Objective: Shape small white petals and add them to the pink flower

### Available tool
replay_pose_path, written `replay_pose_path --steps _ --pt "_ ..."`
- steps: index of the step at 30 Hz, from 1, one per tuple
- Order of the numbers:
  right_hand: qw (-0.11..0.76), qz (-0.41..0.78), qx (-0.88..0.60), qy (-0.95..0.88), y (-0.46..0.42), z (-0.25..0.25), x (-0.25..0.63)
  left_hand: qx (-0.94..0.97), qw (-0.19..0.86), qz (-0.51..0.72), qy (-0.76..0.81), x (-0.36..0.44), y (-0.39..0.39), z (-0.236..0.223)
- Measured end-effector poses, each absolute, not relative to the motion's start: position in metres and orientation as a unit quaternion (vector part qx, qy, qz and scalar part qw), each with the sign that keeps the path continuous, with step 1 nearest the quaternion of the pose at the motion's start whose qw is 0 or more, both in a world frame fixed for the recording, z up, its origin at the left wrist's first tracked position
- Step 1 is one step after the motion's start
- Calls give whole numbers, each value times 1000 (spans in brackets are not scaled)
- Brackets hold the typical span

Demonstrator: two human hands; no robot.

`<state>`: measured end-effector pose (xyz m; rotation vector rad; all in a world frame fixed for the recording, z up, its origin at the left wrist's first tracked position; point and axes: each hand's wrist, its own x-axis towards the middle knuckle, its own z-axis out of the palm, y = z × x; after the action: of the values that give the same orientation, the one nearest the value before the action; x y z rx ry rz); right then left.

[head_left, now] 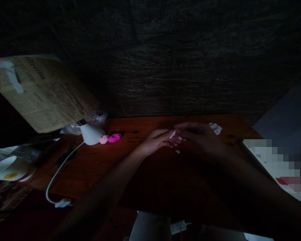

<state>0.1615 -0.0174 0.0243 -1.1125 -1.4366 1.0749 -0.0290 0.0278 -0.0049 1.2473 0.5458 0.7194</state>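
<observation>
White scrap [172,134] lies between the two hands, above the table [90,174]. From the left, a newsprint-shaded lamp [90,134] stands with pink [103,139] and magenta lumps [114,137] beside its base, perhaps parked clear of the work. The left hand [153,142] has its fingers curled, thumb pinching the scrap, likely to steady something so small; a loose fragment [178,152] lies below. The right hand's [203,135] fingers are bent close, their grip too dark to tell, near a crumpled pink-and-white piece [215,129]
</observation>
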Motion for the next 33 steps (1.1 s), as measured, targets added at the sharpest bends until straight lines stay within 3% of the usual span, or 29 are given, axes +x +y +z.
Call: replay_pose_path --steps 4,8,13,22,33 --pt "469 373 -463 -653 -19 28 165 526 731 362 239 -32 30 1" --pt "291 301 -467 -779 -27 26 164 489 729 409 249 -36 33 6" --pt "193 261 -457 -828 -29 11 163 468 728 432 253 -37 36 4" --pt "220 250 -449 -829 -24 9 170 469 730 426 255 -37 36 4" --pt "357 441 -480 -669 -22 33 172 465 754 402 230 -39 36 6"
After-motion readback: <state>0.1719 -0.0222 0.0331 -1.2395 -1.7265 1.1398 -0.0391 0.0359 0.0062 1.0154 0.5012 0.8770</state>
